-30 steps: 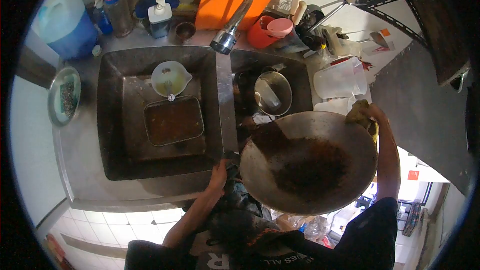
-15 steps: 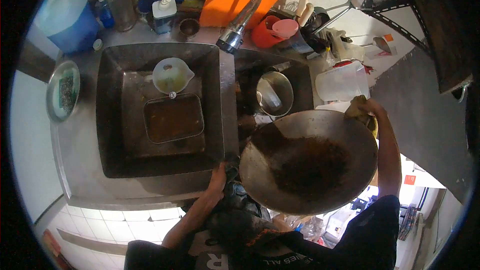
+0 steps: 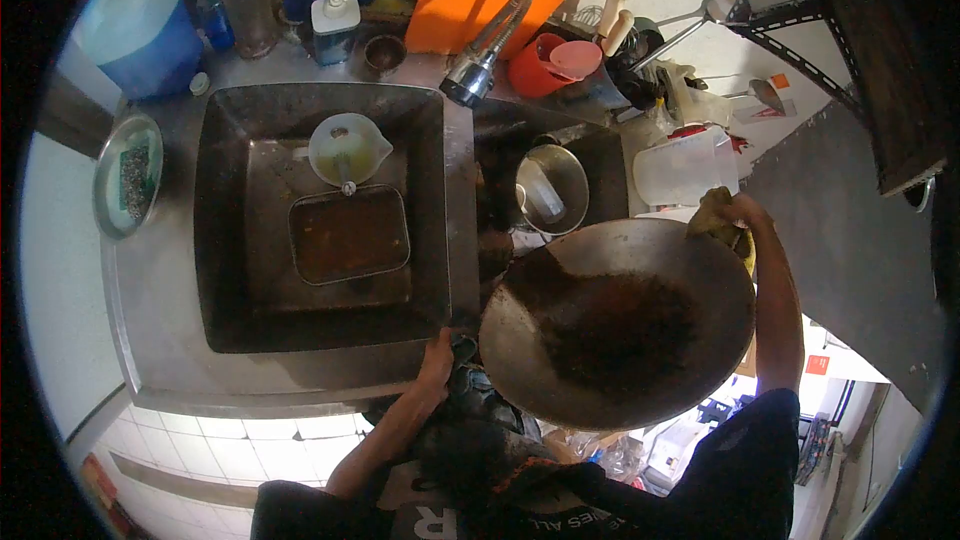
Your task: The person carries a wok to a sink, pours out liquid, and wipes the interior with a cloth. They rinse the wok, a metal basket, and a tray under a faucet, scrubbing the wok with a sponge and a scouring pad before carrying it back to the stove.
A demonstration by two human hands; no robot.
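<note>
A large, wide wok (image 3: 620, 340) with a dark, burnt-looking inside hangs tilted in front of the right sink basin. My right hand (image 3: 745, 215) is closed round its upper right edge, with a yellowish cloth (image 3: 712, 220) between. Low on the left, my left hand (image 3: 436, 358) is closed on a dark grey-green cloth (image 3: 463, 348) beside the wok's left rim; whether a handle lies under that cloth is hidden. Behind the wok, a metal pot (image 3: 566, 180) with a pale object inside stands in the right basin (image 3: 605, 165).
The left basin (image 3: 225, 270) holds a translucent jug (image 3: 375, 145) and a rectangular tray (image 3: 350, 235) of brownish liquid. A faucet (image 3: 470, 80) hangs over the divider. Around the back stand a soap bottle (image 3: 335, 25), a red container (image 3: 530, 70) and an orange board (image 3: 450, 0).
The camera view has shifted very slightly. Both hands and the wok keep almost the same position, with their holds unchanged.
</note>
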